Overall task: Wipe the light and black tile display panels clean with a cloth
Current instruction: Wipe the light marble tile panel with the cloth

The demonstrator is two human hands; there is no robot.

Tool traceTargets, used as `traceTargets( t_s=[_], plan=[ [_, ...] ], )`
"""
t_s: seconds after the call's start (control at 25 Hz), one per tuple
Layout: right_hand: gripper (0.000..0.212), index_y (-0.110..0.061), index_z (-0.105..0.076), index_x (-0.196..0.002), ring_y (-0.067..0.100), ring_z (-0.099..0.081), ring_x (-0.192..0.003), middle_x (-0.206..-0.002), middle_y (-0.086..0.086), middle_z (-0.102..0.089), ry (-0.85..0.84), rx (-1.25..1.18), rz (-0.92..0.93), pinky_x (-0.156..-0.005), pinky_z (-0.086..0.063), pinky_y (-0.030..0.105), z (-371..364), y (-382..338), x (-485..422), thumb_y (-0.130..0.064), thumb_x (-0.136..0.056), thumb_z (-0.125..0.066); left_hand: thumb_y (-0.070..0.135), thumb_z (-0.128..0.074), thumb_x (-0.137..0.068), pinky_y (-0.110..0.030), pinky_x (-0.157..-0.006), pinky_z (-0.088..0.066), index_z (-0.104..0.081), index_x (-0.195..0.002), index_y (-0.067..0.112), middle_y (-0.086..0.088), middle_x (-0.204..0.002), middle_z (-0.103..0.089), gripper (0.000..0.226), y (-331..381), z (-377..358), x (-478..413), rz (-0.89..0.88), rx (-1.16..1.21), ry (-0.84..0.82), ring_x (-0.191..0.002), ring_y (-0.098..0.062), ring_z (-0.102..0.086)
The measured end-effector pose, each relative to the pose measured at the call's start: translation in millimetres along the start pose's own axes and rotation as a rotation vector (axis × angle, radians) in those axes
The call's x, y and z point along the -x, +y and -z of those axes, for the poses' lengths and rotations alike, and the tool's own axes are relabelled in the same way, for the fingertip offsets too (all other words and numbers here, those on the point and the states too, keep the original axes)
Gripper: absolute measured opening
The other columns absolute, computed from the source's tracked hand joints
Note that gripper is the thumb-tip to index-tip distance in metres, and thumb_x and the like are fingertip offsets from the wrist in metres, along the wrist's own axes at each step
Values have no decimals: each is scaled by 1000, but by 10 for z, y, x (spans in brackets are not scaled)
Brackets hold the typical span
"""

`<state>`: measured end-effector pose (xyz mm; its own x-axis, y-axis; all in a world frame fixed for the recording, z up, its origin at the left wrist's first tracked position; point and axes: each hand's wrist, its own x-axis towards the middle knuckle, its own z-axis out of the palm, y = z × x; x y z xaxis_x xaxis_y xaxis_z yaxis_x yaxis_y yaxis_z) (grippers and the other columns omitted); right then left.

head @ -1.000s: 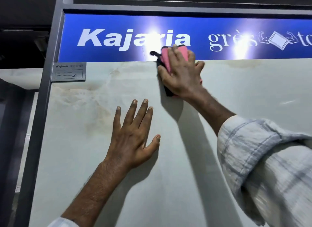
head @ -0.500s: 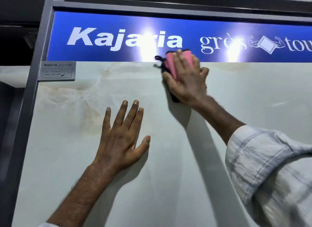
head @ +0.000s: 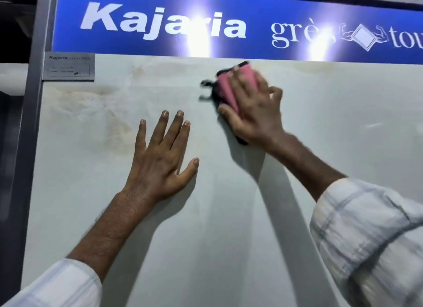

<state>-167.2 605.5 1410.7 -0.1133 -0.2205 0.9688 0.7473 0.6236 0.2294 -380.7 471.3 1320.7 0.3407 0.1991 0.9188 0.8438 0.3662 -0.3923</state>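
Note:
A large light marble-look tile panel [head: 229, 238] stands upright and fills most of the head view. My right hand [head: 254, 114] presses a folded pink cloth [head: 226, 89] with dark edges flat against the panel, just below its top edge; the hand is blurred by motion. Straight fingers cover most of the cloth. My left hand [head: 160, 160] lies flat on the panel with fingers spread, to the lower left of the cloth, holding nothing. No black panel is visible.
A blue header sign [head: 160, 27] with white lettering and two light glares runs above the panel. A small grey label plate [head: 68, 66] sits at the panel's top left corner. A grey metal frame post [head: 32, 123] borders the left side, with dark space beyond.
My right hand has slid the cloth down from the sign's lower edge onto the top of the panel. The left hand stays flat in place. The view has tilted down slightly.

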Motion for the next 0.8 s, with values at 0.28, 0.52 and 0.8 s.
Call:
traceTargets(
  t_s=[0.28, 0.52, 0.8],
  plan=[
    [70, -33, -35, -159, 28, -33, -146, -167, -11, -29, -50, -17, -75, -97, -28, 51, 130, 518, -20, -66, -97, -42, 50, -48, -95, -65, -123, -17, -42, -158, 10, -14, -173, -15, 75, 269, 185, 534, 2, 144, 59, -161, -34, -12],
    [66, -21, -42, -156, 34, -33, -151, -166, 0, -34, -2, -39, 294, -96, -39, 51, 128, -195, 986, -58, -102, -46, 52, -49, -95, -67, -124, -16, -41, -158, 7, -15, -171, -22, 78, 409, 43, 1024, -61, 62, -33, -159, -35, -18],
    [65, -27, -45, -155, 30, -39, -146, -163, -5, -38, 64, -8, -71, -97, -40, 50, 139, 198, 664, -61, -100, -49, 52, -49, -96, -68, -124, -15, -37, -160, 7, -15, -171, -23, 79, 421, 14, 1040, -53, 65, -11, -159, -36, -19]
  ],
)
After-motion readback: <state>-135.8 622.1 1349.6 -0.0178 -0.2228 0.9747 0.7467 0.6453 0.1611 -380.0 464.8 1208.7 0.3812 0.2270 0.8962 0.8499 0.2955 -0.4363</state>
